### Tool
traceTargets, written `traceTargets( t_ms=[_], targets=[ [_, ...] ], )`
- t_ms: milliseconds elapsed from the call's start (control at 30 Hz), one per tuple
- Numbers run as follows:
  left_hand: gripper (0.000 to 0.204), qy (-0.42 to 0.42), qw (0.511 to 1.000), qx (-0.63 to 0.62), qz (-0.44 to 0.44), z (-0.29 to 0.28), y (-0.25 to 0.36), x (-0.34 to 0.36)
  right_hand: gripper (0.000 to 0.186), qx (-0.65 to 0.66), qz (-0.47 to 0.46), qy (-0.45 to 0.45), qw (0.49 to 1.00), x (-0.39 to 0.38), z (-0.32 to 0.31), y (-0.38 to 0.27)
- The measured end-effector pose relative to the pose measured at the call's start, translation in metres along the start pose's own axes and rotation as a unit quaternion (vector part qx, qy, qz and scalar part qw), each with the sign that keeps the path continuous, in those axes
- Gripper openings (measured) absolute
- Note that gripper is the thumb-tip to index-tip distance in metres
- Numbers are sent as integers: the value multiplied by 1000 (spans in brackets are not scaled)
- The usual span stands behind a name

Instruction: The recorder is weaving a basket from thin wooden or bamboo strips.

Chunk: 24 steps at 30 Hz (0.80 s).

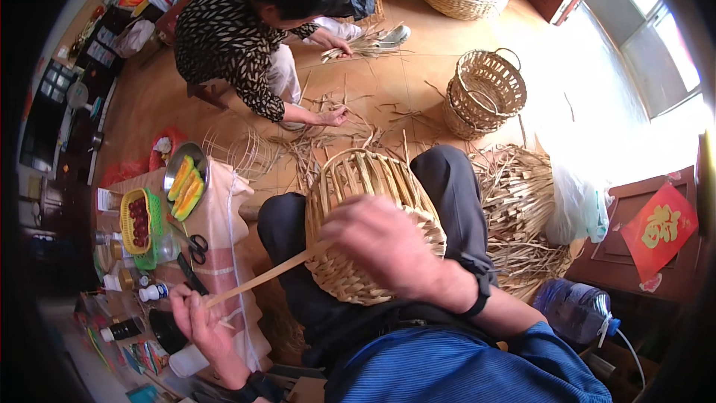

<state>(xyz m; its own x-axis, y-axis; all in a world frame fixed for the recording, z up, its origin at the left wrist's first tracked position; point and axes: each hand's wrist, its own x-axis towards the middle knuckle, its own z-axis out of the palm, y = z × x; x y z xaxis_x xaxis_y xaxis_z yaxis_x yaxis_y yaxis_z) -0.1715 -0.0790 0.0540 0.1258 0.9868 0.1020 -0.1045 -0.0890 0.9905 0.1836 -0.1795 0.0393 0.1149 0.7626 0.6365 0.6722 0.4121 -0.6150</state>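
A partly woven basket (358, 283) of pale plant strips rests in my lap between my knees, its upright stakes pointing away from me. At lower left, beside the table, my left hand (205, 328) is closed on one end of a flat tan plant strip (276, 272). The strip stretches taut up and right to the basket's near side. There my right hand (391, 242), blurred by motion, is over the basket with bent fingers closed at the strip's other end. Its fingertips and part of the weave beneath are hidden.
A person (231, 45) opposite sorts dry strips by hand. A strip bundle (518, 209) and stacked baskets (485, 93) stand at right. On the left table are scissors (195, 246), a melon bowl (186, 179) and a fruit basket (136, 220). A water jug (570, 310) sits at lower right.
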Motion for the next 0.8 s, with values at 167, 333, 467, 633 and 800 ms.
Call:
traceTargets(
  t_ms=[167,333,467,633,800],
  targets=[
    [15,7,998,-26,51,-31,16,6,27,12,-4,-176,984,9,61,-21],
    [17,13,997,-72,34,-29,29,-4,13,89,0,-150,985,13,83,-11],
    [17,-52,996,-67,40,-28,31,-1,16,155,48,-191,968,9,71,-23],
    [23,-98,994,54,-16,12,30,-4,24,283,131,-280,908,0,13,-55],
    [15,-251,965,38,-67,68,9,-5,26,175,192,-308,915,-47,-51,-21]
  ],
)
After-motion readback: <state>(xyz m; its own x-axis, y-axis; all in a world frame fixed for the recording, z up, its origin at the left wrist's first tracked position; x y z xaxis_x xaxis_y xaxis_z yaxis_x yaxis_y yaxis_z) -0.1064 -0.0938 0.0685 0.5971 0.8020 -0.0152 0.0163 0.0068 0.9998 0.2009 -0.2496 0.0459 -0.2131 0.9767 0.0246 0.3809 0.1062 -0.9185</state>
